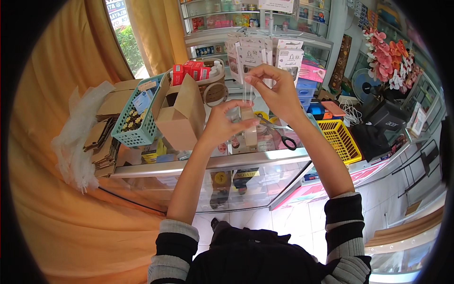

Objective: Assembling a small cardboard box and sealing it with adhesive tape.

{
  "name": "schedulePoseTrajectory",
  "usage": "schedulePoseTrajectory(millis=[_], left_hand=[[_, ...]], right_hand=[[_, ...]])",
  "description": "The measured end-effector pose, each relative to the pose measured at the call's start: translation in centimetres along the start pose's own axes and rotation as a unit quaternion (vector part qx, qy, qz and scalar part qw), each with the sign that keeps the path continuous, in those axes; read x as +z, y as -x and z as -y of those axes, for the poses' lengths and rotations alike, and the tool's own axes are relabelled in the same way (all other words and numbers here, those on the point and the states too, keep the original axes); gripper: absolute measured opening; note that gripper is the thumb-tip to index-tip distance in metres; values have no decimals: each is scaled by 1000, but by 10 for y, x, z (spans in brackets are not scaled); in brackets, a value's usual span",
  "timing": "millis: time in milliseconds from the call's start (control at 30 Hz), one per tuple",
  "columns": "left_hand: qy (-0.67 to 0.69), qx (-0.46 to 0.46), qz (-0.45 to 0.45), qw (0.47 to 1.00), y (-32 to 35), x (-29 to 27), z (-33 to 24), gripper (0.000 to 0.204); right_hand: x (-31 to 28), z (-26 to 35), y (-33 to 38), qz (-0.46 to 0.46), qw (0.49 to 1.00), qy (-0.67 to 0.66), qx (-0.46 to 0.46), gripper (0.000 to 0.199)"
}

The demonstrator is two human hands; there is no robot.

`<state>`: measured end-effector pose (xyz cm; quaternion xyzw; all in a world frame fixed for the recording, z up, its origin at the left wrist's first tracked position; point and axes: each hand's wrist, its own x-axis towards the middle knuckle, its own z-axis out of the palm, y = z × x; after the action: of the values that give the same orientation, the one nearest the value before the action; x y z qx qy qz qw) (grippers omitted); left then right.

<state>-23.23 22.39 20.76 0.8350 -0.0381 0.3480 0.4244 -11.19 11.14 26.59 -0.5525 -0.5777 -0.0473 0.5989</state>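
Clear plastic, in the form of a thin see-through sleeve (248,94), is held upright between the two hands above a glass counter (189,166). The top edge of the sleeve is pinched by the fingers of the right hand (276,90), which is raised and closed on it. The lower end of the sleeve, together with a small pale box (248,127) that appears to sit partly inside it, is gripped by the left hand (226,124), with the thumb laid across the front; how far the box is inside the sleeve cannot be told. Black-handled scissors (283,137) are seen lying on the counter just right of the box, beside a yellow plastic basket (338,137). A brown cardboard box (183,113) is set left of the left hand, and a teal basket (138,118) holding small items is placed further left, next to a stack of flat brown cartons (101,137) and a heap of crumpled clear bags (75,137). A rack of hanging white cards (265,54) is seen behind the hands. Striped black-and-white sleeves (176,246) are pushed up on both forearms.
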Motion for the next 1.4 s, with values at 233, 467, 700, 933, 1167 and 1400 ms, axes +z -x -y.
schedulePoseTrajectory(millis=[233,467,700,933,1167,1400], left_hand=[[-12,-91,-25,995,0,4,0,43],[-120,-19,-127,985,19,0,-7,58],[-56,92,-262,959,51,-76,-67,21],[64,-72,-332,938,43,-168,1,28],[62,-106,-58,991,31,-162,24,42],[3,-86,8,996,27,-165,25,45]], right_hand=[[2,-8,4,-24,1000,-6,-13,8],[18,-17,-10,40,988,-146,42,9],[29,-30,-25,99,967,-220,80,9],[52,-29,-42,160,970,-183,19,6],[60,-23,-49,228,942,-233,80,5],[69,-26,-61,324,915,-227,81,6]])
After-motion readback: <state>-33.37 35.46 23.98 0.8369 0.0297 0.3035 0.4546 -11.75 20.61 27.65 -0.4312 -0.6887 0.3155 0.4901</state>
